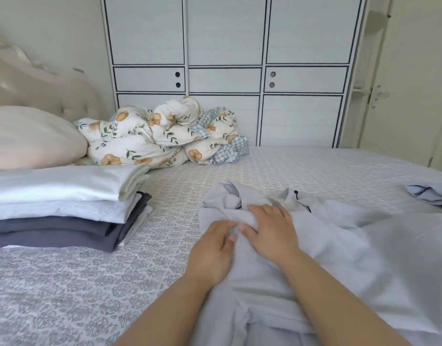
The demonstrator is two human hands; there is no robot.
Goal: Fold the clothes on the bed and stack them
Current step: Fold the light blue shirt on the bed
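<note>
A pale grey garment [352,250] lies spread and rumpled on the bed's patterned cover [77,283], right of centre. My left hand [212,253] rests at its left edge, thumb and fingers pinching a fold of the cloth. Beside it, my right hand [272,231] lies on the same bunched fold near the collar, fingers curled over the fabric. A stack of folded clothes [62,208], white and light pieces over dark grey ones, sits on the bed at the left.
A light blue garment [429,193] lies at the right edge of the bed. A crumpled floral duvet [160,136] and a pink pillow [32,138] sit at the head end. White wardrobe doors [224,71] stand behind the bed.
</note>
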